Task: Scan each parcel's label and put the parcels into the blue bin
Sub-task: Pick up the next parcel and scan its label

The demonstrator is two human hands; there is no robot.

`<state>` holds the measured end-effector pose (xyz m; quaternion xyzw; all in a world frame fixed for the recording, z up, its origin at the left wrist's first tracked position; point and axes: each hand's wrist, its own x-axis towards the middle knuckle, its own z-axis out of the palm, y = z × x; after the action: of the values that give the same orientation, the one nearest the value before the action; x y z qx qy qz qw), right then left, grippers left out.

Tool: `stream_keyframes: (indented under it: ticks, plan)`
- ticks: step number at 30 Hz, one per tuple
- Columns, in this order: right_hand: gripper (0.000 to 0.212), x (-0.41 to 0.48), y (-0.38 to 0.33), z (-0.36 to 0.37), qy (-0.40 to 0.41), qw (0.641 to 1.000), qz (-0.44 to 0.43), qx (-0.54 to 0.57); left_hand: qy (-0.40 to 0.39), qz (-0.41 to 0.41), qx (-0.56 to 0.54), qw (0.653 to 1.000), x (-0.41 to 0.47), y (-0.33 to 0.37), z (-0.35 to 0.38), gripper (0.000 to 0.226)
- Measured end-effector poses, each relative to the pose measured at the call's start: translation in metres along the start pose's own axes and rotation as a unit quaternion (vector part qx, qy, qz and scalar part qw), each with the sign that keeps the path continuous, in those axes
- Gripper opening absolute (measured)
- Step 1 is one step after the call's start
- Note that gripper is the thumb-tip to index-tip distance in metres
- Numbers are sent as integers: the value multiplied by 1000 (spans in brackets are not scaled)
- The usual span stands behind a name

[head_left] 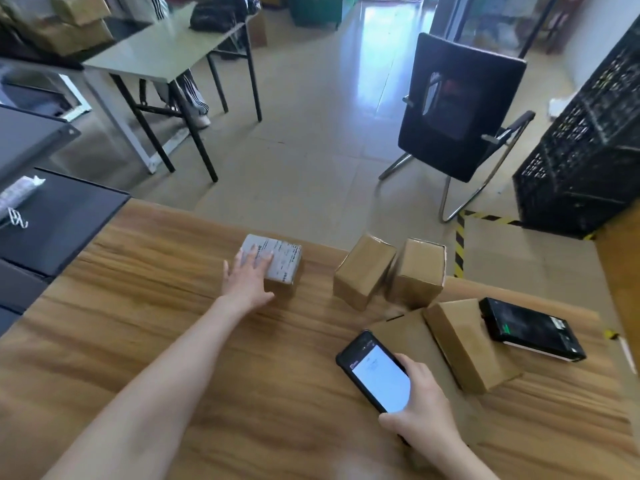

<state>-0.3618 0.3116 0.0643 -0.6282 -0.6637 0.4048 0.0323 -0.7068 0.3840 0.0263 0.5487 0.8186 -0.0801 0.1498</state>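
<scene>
Label print on the far parcel (282, 263) is too blurred to read and partly covered by the left hand (247, 275), which lies flat on its top, fingers straight and spread, gripping nothing; the parcel sits on the wood-grain table (138, 323) near the far edge. The right hand (420, 407) curls round the lower end of a flat black scanner (379, 374), hiding that end; the screen glows white, its text illegible. Plain matte cardboard boxes (363, 273) cluster to the right, labels unseen, with a glossy black device (533, 329) just beside the nearest; a black lattice crate (581, 150) is cut off at the right edge.

Parcel label (277, 259) print blurred, unreadable; phone screen (381, 379) text illegible.
</scene>
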Motion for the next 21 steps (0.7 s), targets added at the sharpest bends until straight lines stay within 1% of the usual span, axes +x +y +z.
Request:
stream_keyframes:
  ticks: [4,7,10,12,14,16,17,19,21]
  plan:
    - [100,-4,3,-1,1,1000,1,-8,32,-9,62,997,-10,4,3,85]
    - [100,-6,1,0,4,1000,-2,-8,58,-14,79,995,-23,6,3,78]
    - [99,-10,-2,3,8,1000,-10,-1,132,-3,58,990,-35,3,3,55]
    - [98,-13,-2,3,8,1000,-14,1,150,-3,10,989,-39,-5,3,43]
    - [97,-16,0,4,11,1000,-13,3,115,6,-49,992,-41,-12,4,46]
    - [96,-20,3,4,16,1000,-10,4,45,30,-84,995,-46,-14,5,55]
    - [96,-22,4,4,18,1000,-10,6,22,39,-90,995,-50,-14,6,58]
    - [94,-27,7,5,18,1000,-9,8,27,55,-74,995,-60,-13,8,61]
    - [94,-32,9,6,16,1000,-8,9,46,79,-22,996,-72,-11,11,65]
